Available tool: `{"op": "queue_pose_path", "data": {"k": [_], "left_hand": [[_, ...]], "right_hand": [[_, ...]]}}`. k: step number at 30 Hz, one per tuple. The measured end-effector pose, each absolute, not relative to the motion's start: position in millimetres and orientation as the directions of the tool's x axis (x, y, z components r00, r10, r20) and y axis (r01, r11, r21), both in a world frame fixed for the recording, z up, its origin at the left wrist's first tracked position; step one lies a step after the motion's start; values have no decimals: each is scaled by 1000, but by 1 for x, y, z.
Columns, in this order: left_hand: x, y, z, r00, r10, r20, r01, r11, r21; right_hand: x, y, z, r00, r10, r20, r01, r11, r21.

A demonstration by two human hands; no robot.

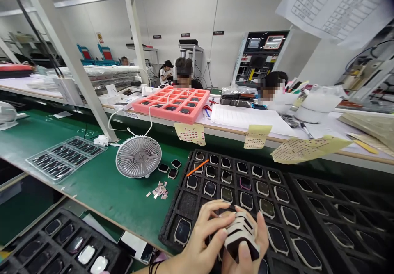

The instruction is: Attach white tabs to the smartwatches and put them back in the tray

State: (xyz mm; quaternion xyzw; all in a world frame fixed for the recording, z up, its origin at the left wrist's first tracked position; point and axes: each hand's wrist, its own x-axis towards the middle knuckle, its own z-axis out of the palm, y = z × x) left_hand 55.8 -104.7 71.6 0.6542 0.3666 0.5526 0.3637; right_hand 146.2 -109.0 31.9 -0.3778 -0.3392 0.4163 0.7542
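Observation:
A small stack of watch cases, pale-rimmed with dark faces, is held between both hands above the black foam tray. My left hand has its fingers and thumb closed on the stack's left side. Around the right side and front wrap the fingers of my right hand, one fingertip pressing the front case. Beneath, rows of watch cases fill most tray pockets, one with a purple rim. An orange stick lies across the tray's far left corner. The hands hide part of the tray.
A second foam tray adjoins on the right; another sits lower left. A round fan, loose watch cases and small pale tabs lie leftward. Beyond, a shelf bears a pink foam tray. Co-workers sit behind it.

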Motion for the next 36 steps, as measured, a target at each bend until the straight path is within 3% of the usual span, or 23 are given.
{"op": "queue_pose_path", "data": {"k": [3, 6, 8, 11, 13, 16, 18, 20, 22, 31, 34, 36], "left_hand": [[47, -110, 70, 237, 881, 409, -15, -417, 909], [40, -113, 65, 275, 897, 346, -199, -298, 933], [32, -114, 65, 285, 908, 308, -218, -251, 943], [8, -107, 69, 210, 921, 329, 94, -354, 931], [-15, -98, 66, 77, 918, 389, 389, -387, 836], [-53, -81, 47, -71, 917, 392, 772, -198, 604], [-72, -72, 28, -101, 949, 300, 918, -28, 396], [-84, -67, 12, -120, 969, 216, 973, 72, 217], [-88, -65, 1, -125, 975, 185, 985, 100, 141], [-92, -60, -1, -62, 975, 213, 990, 34, 136], [-94, -62, 10, -51, 962, 267, 987, 8, 160], [-86, -67, 26, 5, 926, 379, 972, -93, 214]], "right_hand": [[143, -115, 45, 392, 892, 227, -391, 385, -836], [136, -122, 51, 379, 847, 373, -335, 501, -798], [132, -123, 51, 370, 835, 407, -284, 519, -807], [132, -120, 51, 271, 913, 303, -294, 379, -878], [137, -115, 53, 203, 960, 194, -351, 256, -901], [148, -110, 58, 168, 984, 54, -434, 124, -892], [153, -108, 60, 172, 985, -29, -456, 54, -888], [155, -108, 60, 171, 983, -72, -464, 16, -886], [155, -107, 58, 156, 986, -61, -474, 21, -880], [158, -106, 56, 120, 991, -53, -499, 14, -866], [160, -103, 60, 63, 995, -77, -536, -31, -843], [160, -98, 63, -12, 993, -114, -601, -98, -793]]}}
